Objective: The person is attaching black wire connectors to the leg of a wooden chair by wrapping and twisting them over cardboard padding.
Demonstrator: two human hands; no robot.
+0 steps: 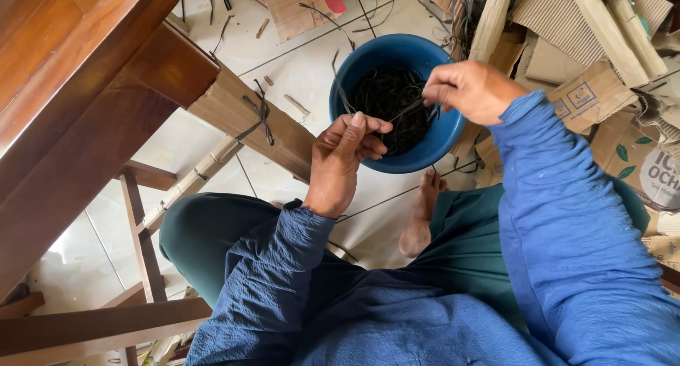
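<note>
Two hands work above the blue bowl: the left hand and right hand each pinch an end of one dark strip, stretched over the bowl's black strands.

Glossy plastic bowl, varnished wooden frame

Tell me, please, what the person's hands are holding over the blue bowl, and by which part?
A thin dark strip stretches between both hands: the right hand pinches one end, the left hand grips the other, above the blue bowl.
</note>
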